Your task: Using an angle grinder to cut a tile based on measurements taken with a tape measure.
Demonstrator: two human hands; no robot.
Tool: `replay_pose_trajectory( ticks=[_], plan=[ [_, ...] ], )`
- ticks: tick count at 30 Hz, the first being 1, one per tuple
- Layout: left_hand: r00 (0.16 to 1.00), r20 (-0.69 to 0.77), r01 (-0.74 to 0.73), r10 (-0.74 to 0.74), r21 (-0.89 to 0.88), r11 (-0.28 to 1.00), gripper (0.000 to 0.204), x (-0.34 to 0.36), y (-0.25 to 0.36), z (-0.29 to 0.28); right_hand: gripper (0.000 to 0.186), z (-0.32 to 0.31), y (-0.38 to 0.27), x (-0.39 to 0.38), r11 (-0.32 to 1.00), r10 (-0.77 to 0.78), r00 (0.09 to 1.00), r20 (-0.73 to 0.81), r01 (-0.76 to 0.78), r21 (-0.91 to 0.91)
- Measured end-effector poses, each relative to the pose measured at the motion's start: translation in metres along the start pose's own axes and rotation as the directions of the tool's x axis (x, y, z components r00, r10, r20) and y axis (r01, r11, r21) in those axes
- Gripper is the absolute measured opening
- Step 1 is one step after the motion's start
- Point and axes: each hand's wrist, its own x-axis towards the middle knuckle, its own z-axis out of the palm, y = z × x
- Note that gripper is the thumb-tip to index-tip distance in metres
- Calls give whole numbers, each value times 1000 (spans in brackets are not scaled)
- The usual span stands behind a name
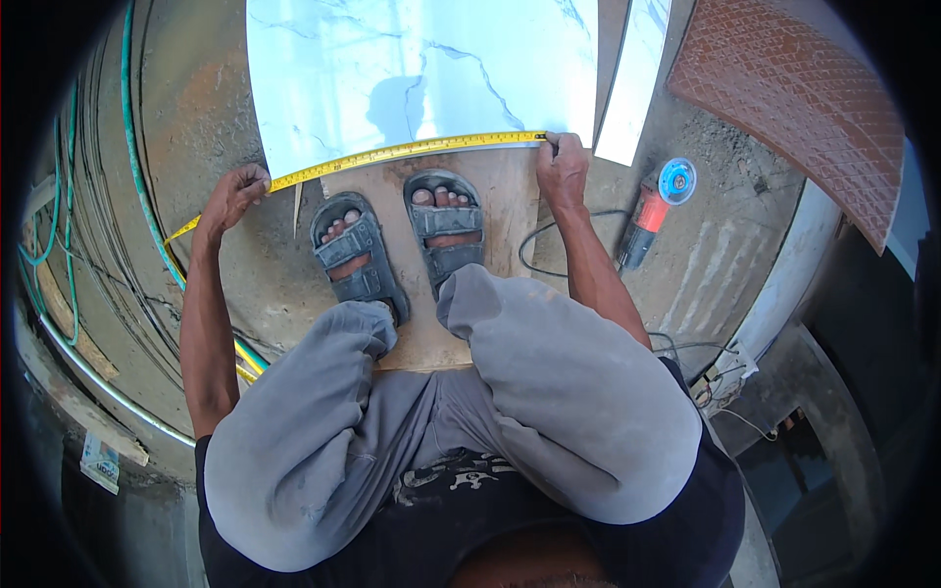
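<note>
A yellow tape measure is stretched along the near edge of a large white marble-patterned tile. At the tile's near left corner, my left hand is closed on the tape, and more of the yellow blade trails down past my left wrist. My right hand pinches the tape's end by the near right corner. The tape's case cannot be made out. To the right of the big tile lies a narrow strip of the same tile.
A red and black angle grinder with a blue disc rests right of my right forearm, its cord beside it. Green hoses and dark cables run along the left. A brown ridged tile leans at far right. My sandaled feet stand on a board.
</note>
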Motion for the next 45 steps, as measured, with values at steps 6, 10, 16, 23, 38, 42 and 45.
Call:
replay_pose_trajectory(
  ticks=[6, 10, 16, 23, 38, 42, 45],
  plan=[
    [1000, 4, -3, 3, -5, 1000, 14, 1, 1, -1, 8, 1, -2, 1, 998, 16, 1000, -15, -15, 61],
    [1000, 10, -22, 22, 27, 999, 13, 5, -1, 1, 7, -3, -4, -2, 999, 44, 999, -1, -44, 29],
    [1000, 5, -27, 27, -25, 999, 13, 5, -3, -1, 9, 3, 4, 7, 999, 18, 1000, -7, -18, 37],
    [999, -31, -34, 34, 5, 999, 13, 9, -7, 1, 10, 1, 4, 7, 1000, 21, 999, 25, -21, 20],
    [865, -294, -228, 408, 493, 839, 19, 152, 163, -214, 21, 44, -27, 308, 997, 21, 1000, 23, -22, 70],
    [875, -300, -169, 381, 548, 819, 17, 209, 199, -251, 22, 60, -29, 375, 998, 65, 997, -36, -64, 14],
    [860, -337, -130, 384, 582, 803, 19, 238, 205, -266, 23, 71, -28, 400, 997, 71, 997, -40, -70, 22]
  ],
)
